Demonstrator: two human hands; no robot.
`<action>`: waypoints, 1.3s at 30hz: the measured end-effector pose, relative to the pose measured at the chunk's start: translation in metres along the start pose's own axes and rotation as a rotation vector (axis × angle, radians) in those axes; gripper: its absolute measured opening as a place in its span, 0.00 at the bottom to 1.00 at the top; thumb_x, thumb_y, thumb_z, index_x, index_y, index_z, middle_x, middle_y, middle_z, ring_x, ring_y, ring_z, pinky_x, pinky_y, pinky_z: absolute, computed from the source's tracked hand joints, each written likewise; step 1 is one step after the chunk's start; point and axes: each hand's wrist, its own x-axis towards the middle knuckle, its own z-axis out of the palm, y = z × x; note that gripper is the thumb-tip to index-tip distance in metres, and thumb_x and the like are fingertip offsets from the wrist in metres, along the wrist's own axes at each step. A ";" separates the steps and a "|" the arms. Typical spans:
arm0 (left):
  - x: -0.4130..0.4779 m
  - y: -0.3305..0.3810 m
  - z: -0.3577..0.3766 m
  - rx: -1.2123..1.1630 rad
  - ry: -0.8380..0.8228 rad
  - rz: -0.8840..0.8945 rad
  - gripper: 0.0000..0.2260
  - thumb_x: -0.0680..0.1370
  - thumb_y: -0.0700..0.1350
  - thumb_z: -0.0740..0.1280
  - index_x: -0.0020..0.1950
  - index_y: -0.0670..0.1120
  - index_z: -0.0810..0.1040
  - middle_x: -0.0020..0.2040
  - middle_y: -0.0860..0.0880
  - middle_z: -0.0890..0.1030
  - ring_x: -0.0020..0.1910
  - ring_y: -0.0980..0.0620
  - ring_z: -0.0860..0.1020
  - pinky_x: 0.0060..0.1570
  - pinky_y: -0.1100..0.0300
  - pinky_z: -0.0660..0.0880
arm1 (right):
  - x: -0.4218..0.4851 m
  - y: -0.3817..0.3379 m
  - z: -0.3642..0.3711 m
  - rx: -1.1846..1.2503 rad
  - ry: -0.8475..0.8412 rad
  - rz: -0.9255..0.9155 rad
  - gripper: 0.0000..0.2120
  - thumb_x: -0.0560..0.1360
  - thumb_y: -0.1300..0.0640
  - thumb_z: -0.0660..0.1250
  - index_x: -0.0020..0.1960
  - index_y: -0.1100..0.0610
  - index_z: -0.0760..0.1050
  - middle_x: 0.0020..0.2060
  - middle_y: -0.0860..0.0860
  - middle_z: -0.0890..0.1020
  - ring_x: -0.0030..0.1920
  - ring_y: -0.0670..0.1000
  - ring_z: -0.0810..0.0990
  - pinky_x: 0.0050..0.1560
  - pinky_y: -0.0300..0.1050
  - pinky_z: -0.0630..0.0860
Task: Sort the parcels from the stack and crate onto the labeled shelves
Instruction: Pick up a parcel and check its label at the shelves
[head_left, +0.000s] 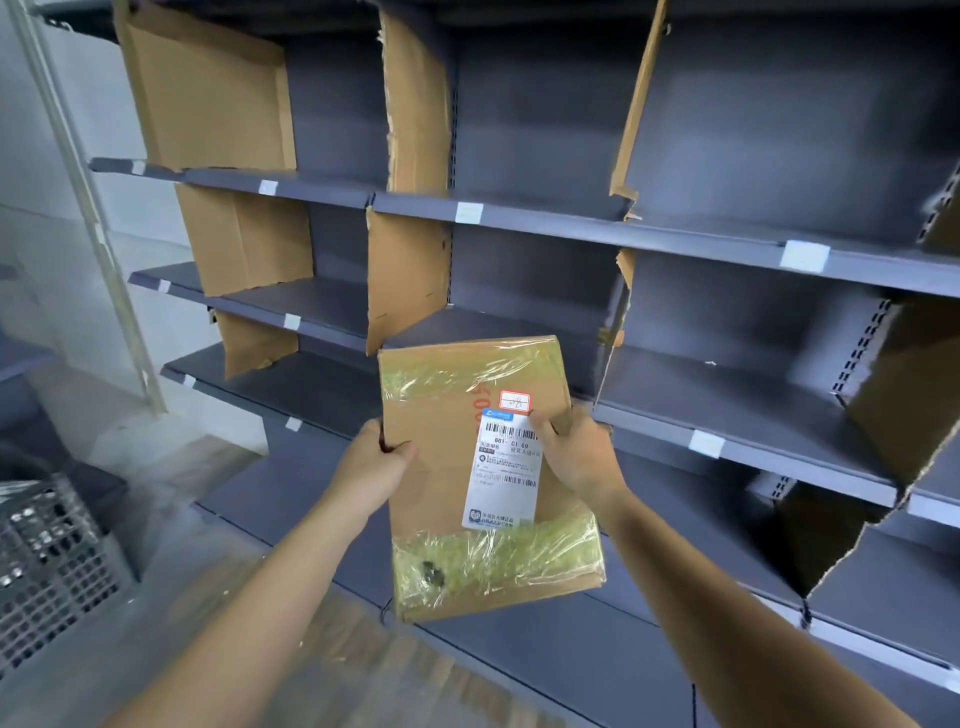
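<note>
A flat cardboard parcel (441, 499) wrapped in yellowish tape is held up in front of the grey shelving. It carries a white shipping label (503, 470) and a small red-bordered sticker (515, 400) near its upper right. My left hand (370, 462) grips the parcel's left edge. My right hand (576, 452) grips its right edge, thumb on the label. The shelves (737, 431) behind it hold no parcels and carry small white tags (705, 443) on their front lips.
Cardboard dividers (410, 280) split the shelves into bays. A grey perforated plastic crate (47, 561) stands at the lower left on the floor. A white pole (78, 182) rises at the left of the shelving.
</note>
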 end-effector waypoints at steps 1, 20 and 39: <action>0.006 -0.003 -0.012 -0.008 -0.012 0.006 0.09 0.80 0.45 0.64 0.59 0.51 0.67 0.49 0.55 0.76 0.46 0.57 0.73 0.45 0.59 0.69 | -0.001 -0.009 0.009 -0.007 0.011 0.000 0.29 0.75 0.34 0.57 0.55 0.59 0.74 0.45 0.52 0.82 0.46 0.55 0.81 0.43 0.49 0.77; 0.120 -0.072 -0.267 0.007 0.108 0.066 0.15 0.82 0.47 0.60 0.69 0.57 0.71 0.56 0.55 0.79 0.57 0.50 0.77 0.56 0.56 0.72 | 0.037 -0.218 0.228 0.163 -0.006 -0.057 0.20 0.79 0.41 0.60 0.58 0.57 0.63 0.50 0.54 0.79 0.49 0.57 0.81 0.50 0.57 0.79; 0.434 -0.079 -0.346 0.049 0.055 0.094 0.25 0.81 0.44 0.61 0.77 0.58 0.61 0.68 0.53 0.74 0.62 0.49 0.75 0.55 0.58 0.71 | 0.272 -0.301 0.365 0.344 -0.015 0.083 0.23 0.76 0.59 0.66 0.70 0.56 0.66 0.57 0.51 0.79 0.59 0.54 0.77 0.57 0.43 0.72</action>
